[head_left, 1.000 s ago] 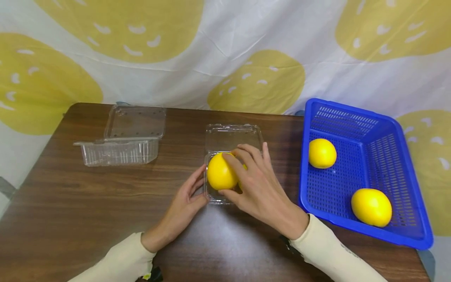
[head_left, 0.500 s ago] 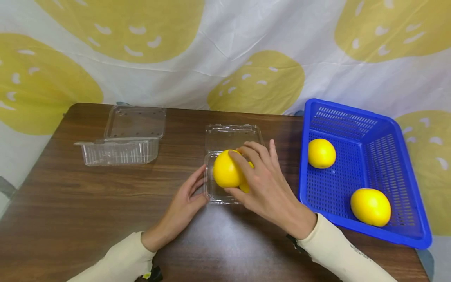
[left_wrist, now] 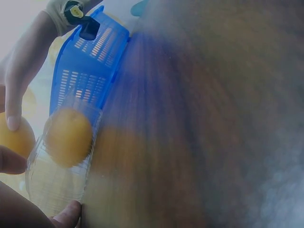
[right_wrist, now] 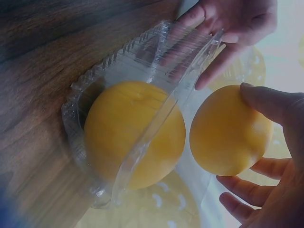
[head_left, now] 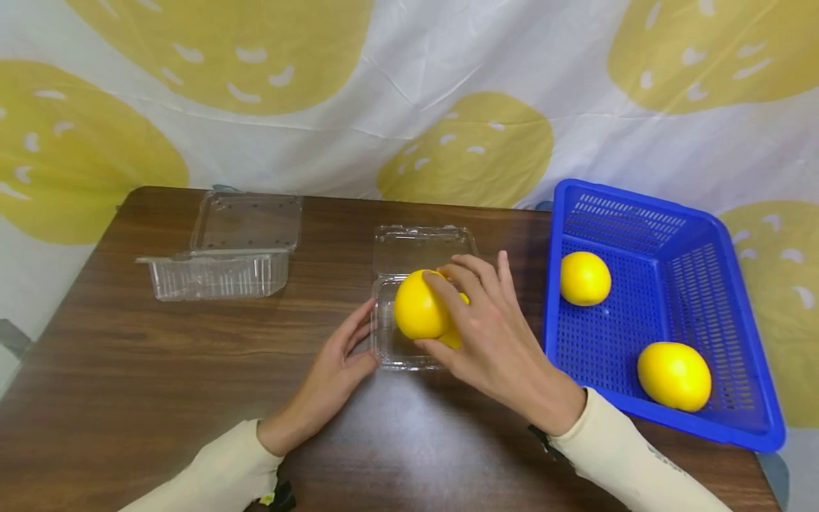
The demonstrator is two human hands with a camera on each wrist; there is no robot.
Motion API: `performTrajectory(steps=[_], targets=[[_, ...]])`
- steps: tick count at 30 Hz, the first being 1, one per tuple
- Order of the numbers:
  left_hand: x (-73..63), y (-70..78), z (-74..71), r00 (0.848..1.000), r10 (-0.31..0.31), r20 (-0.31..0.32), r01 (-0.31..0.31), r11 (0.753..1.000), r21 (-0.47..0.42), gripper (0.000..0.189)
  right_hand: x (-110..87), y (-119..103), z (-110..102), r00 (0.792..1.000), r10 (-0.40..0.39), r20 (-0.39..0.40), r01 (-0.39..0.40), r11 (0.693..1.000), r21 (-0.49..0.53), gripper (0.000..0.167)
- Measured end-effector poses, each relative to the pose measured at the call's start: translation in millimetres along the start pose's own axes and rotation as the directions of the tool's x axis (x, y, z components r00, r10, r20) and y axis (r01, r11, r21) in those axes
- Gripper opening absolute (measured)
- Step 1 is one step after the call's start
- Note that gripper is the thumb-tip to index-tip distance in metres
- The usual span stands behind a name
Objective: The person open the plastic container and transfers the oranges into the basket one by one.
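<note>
My right hand holds a round yellow, orange-like fruit by thumb and fingers over a clear plastic clamshell. In the right wrist view this held fruit is just outside the upper rim. A second yellow fruit sits inside the clamshell; in the head view the held fruit and right hand partly cover it. The clamshell's lid lies folded back. My left hand rests against the clamshell's left wall, fingers extended along it and thumb at the near corner.
A blue perforated basket stands at the right with two yellow fruits in it. Another opened clear clamshell is at the table's back left. A patterned white and yellow cloth hangs behind the wooden table.
My right hand has shifted rightward with the held fruit, from the clamshell's left part toward its middle. The left hand, the clamshell and the basket have stayed in place.
</note>
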State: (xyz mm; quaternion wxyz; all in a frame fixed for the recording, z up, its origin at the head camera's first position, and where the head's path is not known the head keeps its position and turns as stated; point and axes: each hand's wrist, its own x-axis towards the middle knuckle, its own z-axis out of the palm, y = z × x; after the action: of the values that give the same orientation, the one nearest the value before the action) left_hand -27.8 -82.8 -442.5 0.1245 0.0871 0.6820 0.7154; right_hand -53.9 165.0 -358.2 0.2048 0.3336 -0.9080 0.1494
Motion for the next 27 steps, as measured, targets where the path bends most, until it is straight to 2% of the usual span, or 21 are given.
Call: performTrajectory(steps=[27], targets=[[0.2, 0.6, 2.1, 1.0, 0.01, -0.004, -0.01, 0.999, -0.03, 0.082, -1.1, 14.7, -19.3, 0.999, 0.007, -0.037, -0.007, 1.0, 0.002, 0.083]])
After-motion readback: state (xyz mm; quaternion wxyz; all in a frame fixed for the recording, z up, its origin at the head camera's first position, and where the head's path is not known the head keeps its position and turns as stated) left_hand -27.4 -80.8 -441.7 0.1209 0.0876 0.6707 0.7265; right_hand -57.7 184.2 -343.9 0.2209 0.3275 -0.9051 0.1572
